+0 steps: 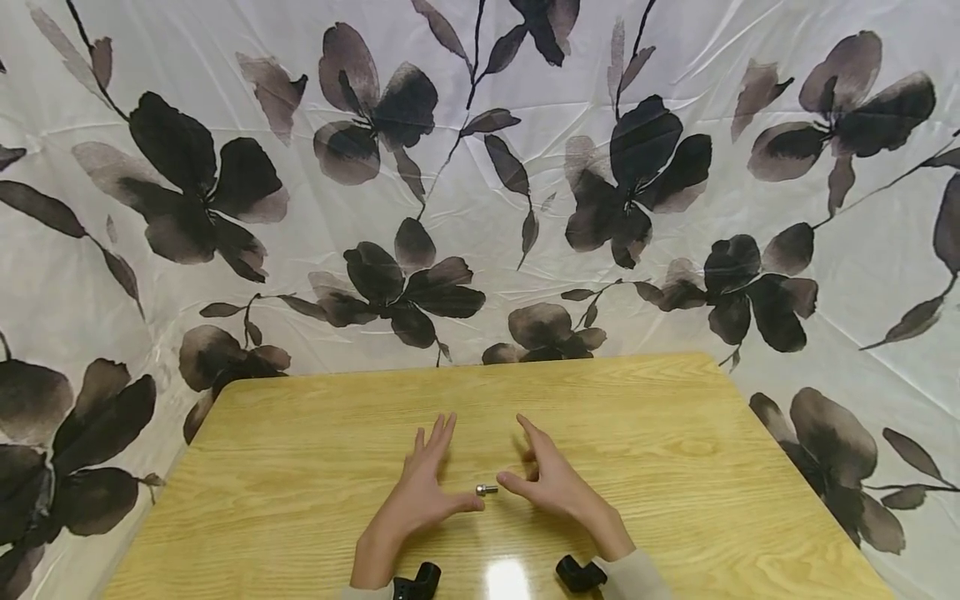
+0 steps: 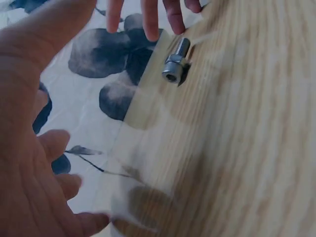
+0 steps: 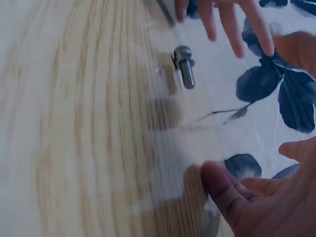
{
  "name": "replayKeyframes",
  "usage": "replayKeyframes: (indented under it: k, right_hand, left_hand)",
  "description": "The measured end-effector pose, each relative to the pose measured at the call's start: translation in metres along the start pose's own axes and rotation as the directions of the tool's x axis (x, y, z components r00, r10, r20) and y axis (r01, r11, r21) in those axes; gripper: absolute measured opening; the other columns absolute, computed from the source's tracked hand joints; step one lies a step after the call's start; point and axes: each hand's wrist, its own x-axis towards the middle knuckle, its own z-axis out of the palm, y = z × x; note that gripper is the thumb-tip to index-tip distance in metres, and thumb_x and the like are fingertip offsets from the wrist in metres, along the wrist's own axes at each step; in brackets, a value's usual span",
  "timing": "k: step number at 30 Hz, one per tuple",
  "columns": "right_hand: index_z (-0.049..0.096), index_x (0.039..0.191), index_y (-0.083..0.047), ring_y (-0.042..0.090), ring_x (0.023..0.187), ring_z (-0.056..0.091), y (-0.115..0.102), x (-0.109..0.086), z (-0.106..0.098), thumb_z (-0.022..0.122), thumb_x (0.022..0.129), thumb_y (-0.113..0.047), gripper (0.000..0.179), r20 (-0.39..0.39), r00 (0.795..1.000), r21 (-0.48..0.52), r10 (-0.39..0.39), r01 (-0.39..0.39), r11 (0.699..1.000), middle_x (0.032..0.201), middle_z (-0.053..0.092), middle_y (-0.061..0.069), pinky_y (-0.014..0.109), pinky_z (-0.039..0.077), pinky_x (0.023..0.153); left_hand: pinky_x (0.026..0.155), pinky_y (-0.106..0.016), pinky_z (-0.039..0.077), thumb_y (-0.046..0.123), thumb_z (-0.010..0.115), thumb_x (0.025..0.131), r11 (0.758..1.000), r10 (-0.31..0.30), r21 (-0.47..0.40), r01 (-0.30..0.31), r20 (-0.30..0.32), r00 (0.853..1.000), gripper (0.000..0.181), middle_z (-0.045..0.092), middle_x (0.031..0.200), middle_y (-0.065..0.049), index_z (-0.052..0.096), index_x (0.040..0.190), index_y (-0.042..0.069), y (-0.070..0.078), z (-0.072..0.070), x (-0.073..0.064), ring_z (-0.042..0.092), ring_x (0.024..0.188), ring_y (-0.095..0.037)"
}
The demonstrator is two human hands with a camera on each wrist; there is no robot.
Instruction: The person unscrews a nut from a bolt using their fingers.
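Observation:
A small metal socket-head bolt [image 1: 487, 490] lies on its side on the wooden table, between the two hands. A nut [image 2: 175, 59] sits on its shank close against the head, and bare thread shows beyond it in the left wrist view. My left hand [image 1: 424, 492] is spread to the left of the bolt, its thumb stretched out near the bolt's head. To the right, my right hand [image 1: 555, 482] has its thumb tip near the threaded end and its fingers loosely bent. Neither hand holds anything.
The light wooden table [image 1: 315, 450] has a glossy top with a bright reflection near its front. Behind and beside it hangs a white cloth [image 1: 525, 50] with dark flower prints. Black wrist cameras [image 1: 577, 575] sit on both wrists.

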Motion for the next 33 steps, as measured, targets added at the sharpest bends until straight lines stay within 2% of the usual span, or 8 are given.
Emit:
replayKeyframes:
  k: [3, 8, 12, 16, 21, 25, 28, 33]
  right_hand:
    - [0.014, 0.166, -0.014, 0.027, 0.108, 0.059, -0.001, 0.002, 0.006, 0.071, 0.097, -0.036, 0.092, -0.01, 1.0, 0.011, -0.015, 0.016, 1.0, 0.159, 0.034, 0.027, 0.035, 0.054, 0.081]
    - [0.015, 0.165, -0.009, 0.028, 0.113, 0.056, -0.003, 0.004, 0.018, 0.071, 0.098, -0.021, 0.089, 0.029, 0.999, 0.092, -0.041, 0.039, 0.995, 0.159, 0.034, 0.028, 0.031, 0.054, 0.085]
    - [0.018, 0.164, -0.007, 0.024, 0.107, 0.057, -0.006, 0.005, 0.025, 0.072, 0.096, -0.016, 0.088, 0.043, 0.997, 0.089, -0.064, 0.06, 0.994, 0.155, 0.039, 0.027, 0.024, 0.053, 0.08]
    - [0.029, 0.16, -0.001, 0.021, 0.099, 0.058, -0.007, 0.006, 0.027, 0.075, 0.091, -0.01, 0.083, 0.023, 0.997, 0.047, -0.077, 0.076, 0.996, 0.143, 0.05, 0.024, 0.022, 0.052, 0.075]
    - [0.05, 0.145, 0.007, 0.019, 0.096, 0.059, -0.008, 0.004, 0.028, 0.077, 0.086, -0.005, 0.066, -0.007, 0.996, -0.021, -0.094, 0.094, 0.995, 0.12, 0.06, 0.017, 0.022, 0.053, 0.076]
    - [0.066, 0.125, 0.007, 0.017, 0.093, 0.062, -0.006, 0.0, 0.027, 0.08, 0.085, -0.004, 0.044, -0.045, 0.995, -0.067, -0.094, 0.091, 0.994, 0.11, 0.067, 0.013, 0.023, 0.054, 0.076]
    - [0.072, 0.113, 0.005, 0.014, 0.088, 0.063, -0.005, -0.002, 0.026, 0.082, 0.084, -0.002, 0.032, -0.067, 0.995, -0.071, -0.075, 0.071, 0.995, 0.104, 0.07, 0.011, 0.022, 0.055, 0.074]
    - [0.075, 0.105, 0.003, 0.009, 0.083, 0.063, -0.006, 0.0, 0.029, 0.08, 0.083, 0.002, 0.023, -0.056, 0.995, -0.04, -0.085, 0.082, 0.996, 0.099, 0.072, 0.009, 0.02, 0.054, 0.071]
  left_hand:
    - [0.114, -0.079, 0.019, 0.048, 0.093, 0.071, 0.999, 0.016, -0.03, -0.016, 0.004, 1.0, 0.123, 0.016, 0.173, -0.01, 0.015, 0.166, 0.037, 0.0, 0.0, 0.0, 0.005, 0.156, -0.051]
    - [0.118, -0.067, 0.029, 0.046, 0.093, 0.071, 0.998, 0.04, -0.054, -0.04, -0.005, 0.999, 0.113, 0.031, 0.168, -0.009, 0.028, 0.163, 0.036, -0.003, 0.0, -0.002, 0.027, 0.154, -0.043]
    - [0.117, -0.057, 0.037, 0.039, 0.091, 0.077, 0.992, 0.106, -0.072, -0.104, 0.024, 0.994, 0.097, 0.042, 0.162, -0.013, 0.042, 0.159, 0.021, -0.007, 0.002, 0.0, 0.04, 0.149, -0.037]
    - [0.112, -0.056, 0.044, 0.035, 0.087, 0.082, 0.987, 0.155, -0.058, -0.153, 0.034, 0.987, 0.08, 0.055, 0.151, -0.016, 0.053, 0.151, 0.01, -0.007, 0.004, 0.003, 0.051, 0.141, -0.038]
    - [0.105, -0.056, 0.049, 0.03, 0.087, 0.083, 0.992, 0.122, -0.023, -0.122, 0.005, 0.992, 0.069, 0.071, 0.131, -0.01, 0.061, 0.144, 0.008, -0.008, 0.01, 0.004, 0.063, 0.125, -0.036]
    - [0.102, -0.053, 0.052, 0.022, 0.086, 0.084, 0.993, 0.115, -0.026, -0.115, -0.001, 0.993, 0.058, 0.077, 0.119, -0.006, 0.067, 0.137, 0.006, -0.009, 0.017, 0.003, 0.066, 0.117, -0.031]
    - [0.1, -0.048, 0.054, 0.018, 0.084, 0.086, 0.992, 0.127, -0.03, -0.127, 0.001, 0.992, 0.048, 0.077, 0.115, -0.005, 0.071, 0.13, 0.004, -0.009, 0.022, 0.004, 0.069, 0.114, -0.028]
    - [0.092, -0.04, 0.058, 0.015, 0.085, 0.085, 0.994, 0.107, -0.031, -0.107, -0.025, 0.994, 0.035, 0.078, 0.108, -0.002, 0.077, 0.118, 0.006, -0.011, 0.024, 0.002, 0.073, 0.106, -0.023]
